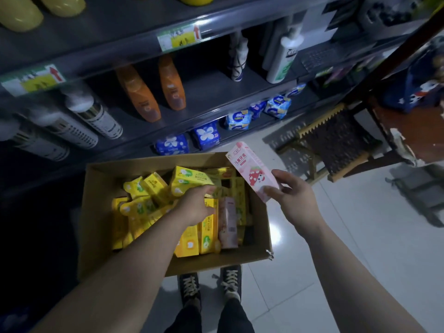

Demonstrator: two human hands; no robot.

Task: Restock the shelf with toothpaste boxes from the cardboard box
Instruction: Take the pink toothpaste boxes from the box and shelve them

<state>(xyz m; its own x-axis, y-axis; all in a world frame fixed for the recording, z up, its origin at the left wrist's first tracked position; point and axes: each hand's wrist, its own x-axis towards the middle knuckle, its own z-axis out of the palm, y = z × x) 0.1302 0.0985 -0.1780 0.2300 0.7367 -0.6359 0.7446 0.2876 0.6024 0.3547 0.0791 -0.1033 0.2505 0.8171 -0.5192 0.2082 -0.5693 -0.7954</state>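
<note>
An open cardboard box [96, 212] stands on the floor in front of my feet, filled with several yellow toothpaste boxes [189, 177] and a pink one [228, 222]. My left hand [195, 205] reaches down into the box, its fingers extended over the yellow boxes and touching one. My right hand [294, 200] holds a pink toothpaste box with a strawberry picture [252, 171] by its lower end, above the cardboard box's right edge. The shelf [134, 68] rises ahead and to the left.
The shelf holds orange bottles [171, 82], white spray cans [96, 116], white bottles [283, 58] and blue packs [206, 135] on its lower tier. A woven stool [336, 140] stands on the tiled floor at the right. My shoes [209, 282] are just behind the box.
</note>
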